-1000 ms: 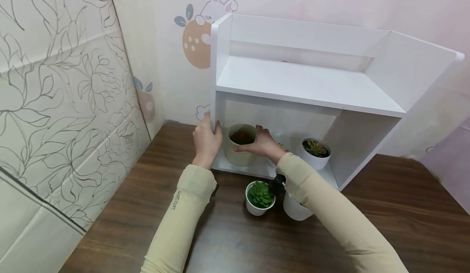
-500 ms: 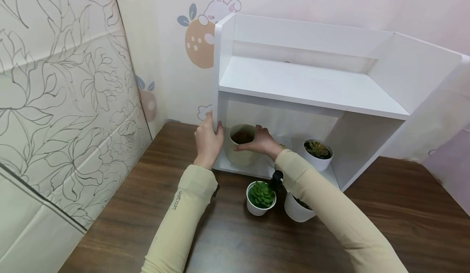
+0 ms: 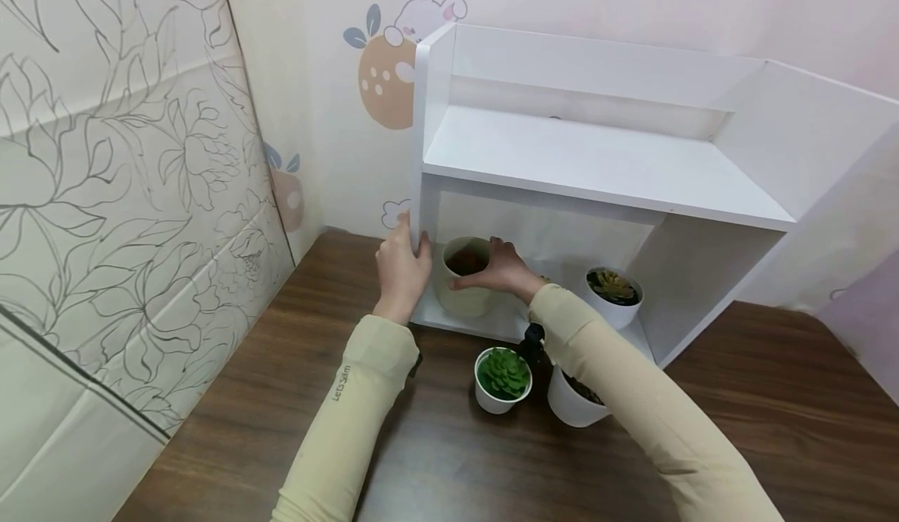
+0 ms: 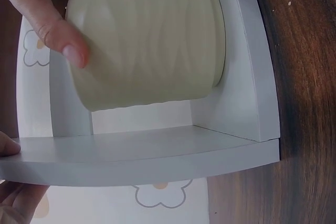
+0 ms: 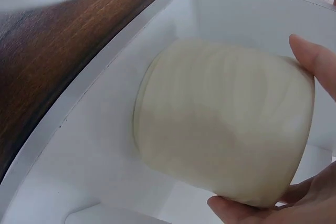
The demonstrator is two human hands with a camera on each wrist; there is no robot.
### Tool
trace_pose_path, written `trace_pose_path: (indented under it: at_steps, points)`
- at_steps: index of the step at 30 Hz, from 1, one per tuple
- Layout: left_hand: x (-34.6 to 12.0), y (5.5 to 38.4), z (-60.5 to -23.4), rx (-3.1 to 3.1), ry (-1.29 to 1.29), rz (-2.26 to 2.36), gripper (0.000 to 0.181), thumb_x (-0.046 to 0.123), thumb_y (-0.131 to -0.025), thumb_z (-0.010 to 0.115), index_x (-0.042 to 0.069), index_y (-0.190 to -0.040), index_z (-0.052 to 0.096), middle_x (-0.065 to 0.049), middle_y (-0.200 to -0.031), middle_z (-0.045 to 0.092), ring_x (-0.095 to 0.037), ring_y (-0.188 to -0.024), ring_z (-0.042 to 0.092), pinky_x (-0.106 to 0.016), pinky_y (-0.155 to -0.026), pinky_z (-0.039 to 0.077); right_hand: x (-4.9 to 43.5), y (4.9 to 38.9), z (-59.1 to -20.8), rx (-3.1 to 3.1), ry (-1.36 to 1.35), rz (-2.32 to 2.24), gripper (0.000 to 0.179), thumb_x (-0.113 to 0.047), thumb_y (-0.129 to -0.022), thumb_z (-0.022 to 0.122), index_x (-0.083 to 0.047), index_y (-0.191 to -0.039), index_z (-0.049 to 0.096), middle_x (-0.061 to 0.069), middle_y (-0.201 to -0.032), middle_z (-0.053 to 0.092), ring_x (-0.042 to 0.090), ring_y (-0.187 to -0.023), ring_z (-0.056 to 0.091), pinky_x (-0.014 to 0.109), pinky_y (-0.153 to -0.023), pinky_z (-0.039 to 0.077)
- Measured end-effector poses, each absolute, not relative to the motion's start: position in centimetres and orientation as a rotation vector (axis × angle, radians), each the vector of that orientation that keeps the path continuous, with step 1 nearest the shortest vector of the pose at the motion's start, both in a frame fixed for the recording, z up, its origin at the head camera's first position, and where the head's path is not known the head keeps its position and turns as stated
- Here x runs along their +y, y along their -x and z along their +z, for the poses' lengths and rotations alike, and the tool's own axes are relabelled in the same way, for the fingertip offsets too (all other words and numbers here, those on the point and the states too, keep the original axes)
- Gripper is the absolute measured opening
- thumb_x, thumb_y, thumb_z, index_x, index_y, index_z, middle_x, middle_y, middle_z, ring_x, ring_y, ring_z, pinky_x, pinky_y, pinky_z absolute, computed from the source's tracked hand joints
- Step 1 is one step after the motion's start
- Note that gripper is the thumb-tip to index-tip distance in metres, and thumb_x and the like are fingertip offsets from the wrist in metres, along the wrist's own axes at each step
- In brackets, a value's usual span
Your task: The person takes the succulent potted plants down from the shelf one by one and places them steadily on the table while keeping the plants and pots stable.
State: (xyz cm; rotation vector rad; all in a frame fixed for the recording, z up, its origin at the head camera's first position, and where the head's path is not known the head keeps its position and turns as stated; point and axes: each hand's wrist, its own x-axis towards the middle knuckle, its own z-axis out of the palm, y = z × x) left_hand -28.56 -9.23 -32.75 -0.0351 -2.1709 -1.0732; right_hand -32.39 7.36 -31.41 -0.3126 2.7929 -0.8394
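Both arms wear long, close-fitting sleeves. The left sleeve (image 3: pixel 351 420) is pale yellow-cream, with small dark lettering (image 3: pixel 340 382) reading "Lets Slim" running lengthwise, on the side facing the left edge of the bench (image 3: pixel 235 452). The right sleeve (image 3: pixel 653 405) is plainer and shades to a warmer beige, with soft creases (image 3: pixel 681 471) across it. Each ends in a broad cuff. A sliver of something dark shows at the left cuff (image 3: pixel 382 346); a rounded black gadget (image 3: pixel 535 336) sits below the right cuff (image 3: pixel 565 319). The left grip (image 3: pixel 403 272) and right grip (image 3: pixel 507 269) are bare hands; the right thumbnail (image 4: pixel 73 54) is short.
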Motion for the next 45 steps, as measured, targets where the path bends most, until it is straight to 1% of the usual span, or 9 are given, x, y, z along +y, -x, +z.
trace_pose_path:
  at_steps: [7,13,20,26,30,37,45]
  points:
    - [-9.21,28.6,-32.9,-2.168,0.028,-1.064,0.036,0.01,-0.092,0.059,-0.004,-0.126,0.056,-0.026,-0.108,0.068,-0.042,-0.097,0.066,-0.052,-0.081,0.055,7.44,32.45,-31.84,2.798,0.348,-0.848,0.119,-0.044,-0.07,0.08,0.006,-0.15,0.008,0.03,-0.152,0.018,0.04,-0.136,0.031,0.051,-0.109,0.037]
    - [-9.29,28.62,-32.92,-2.154,0.044,-1.058,0.035,0.009,-0.092,0.06,-0.004,-0.124,0.057,-0.025,-0.107,0.068,-0.042,-0.096,0.067,-0.052,-0.08,0.055,7.42,32.51,-32.19,2.836,0.359,-0.812,0.118,-0.047,-0.07,0.079,0.004,-0.151,0.009,0.028,-0.152,0.017,0.039,-0.136,0.033,0.05,-0.109,0.037]
    - [-9.33,28.7,-32.81,-2.131,0.062,-1.042,0.033,0.008,-0.091,0.061,-0.004,-0.122,0.058,-0.025,-0.105,0.069,-0.042,-0.093,0.067,-0.053,-0.077,0.055,7.49,32.69,-32.29,2.883,0.368,-0.809,0.117,-0.047,-0.067,0.08,0.003,-0.15,0.014,0.028,-0.15,0.022,0.038,-0.133,0.037,0.049,-0.107,0.04]
    - [-9.24,28.66,-32.88,-2.146,0.062,-1.064,0.033,0.009,-0.092,0.06,-0.004,-0.123,0.057,-0.025,-0.108,0.068,-0.041,-0.097,0.067,-0.05,-0.08,0.056,7.64,32.66,-32.31,2.884,0.376,-0.803,0.116,-0.047,-0.067,0.08,0.004,-0.149,0.015,0.028,-0.15,0.023,0.039,-0.132,0.038,0.049,-0.106,0.04]
    - [-9.2,28.63,-32.85,-2.155,0.053,-1.07,0.032,0.008,-0.092,0.06,-0.003,-0.122,0.058,-0.025,-0.108,0.068,-0.041,-0.097,0.067,-0.05,-0.081,0.056,7.7,32.72,-32.38,2.889,0.378,-0.8,0.115,-0.047,-0.067,0.079,0.004,-0.149,0.017,0.027,-0.15,0.024,0.038,-0.131,0.039,0.048,-0.106,0.041]
    - [-9.28,28.66,-32.78,-2.149,0.047,-1.067,0.031,0.008,-0.092,0.06,-0.003,-0.121,0.058,-0.025,-0.108,0.068,-0.042,-0.097,0.067,-0.051,-0.081,0.056,7.71,32.46,-32.25,2.913,0.367,-0.768,0.114,-0.048,-0.066,0.077,0.006,-0.147,0.019,0.027,-0.148,0.027,0.038,-0.125,0.045,0.047,-0.102,0.045]
    - [-9.27,28.58,-32.87,-2.147,0.045,-1.069,0.034,0.009,-0.091,0.06,-0.004,-0.123,0.058,-0.026,-0.108,0.067,-0.042,-0.097,0.066,-0.051,-0.081,0.056,8.15,31.75,-32.13,2.931,0.375,-0.76,0.111,-0.046,-0.066,0.077,0.007,-0.146,0.021,0.028,-0.145,0.029,0.038,-0.12,0.048,0.046,-0.099,0.046]
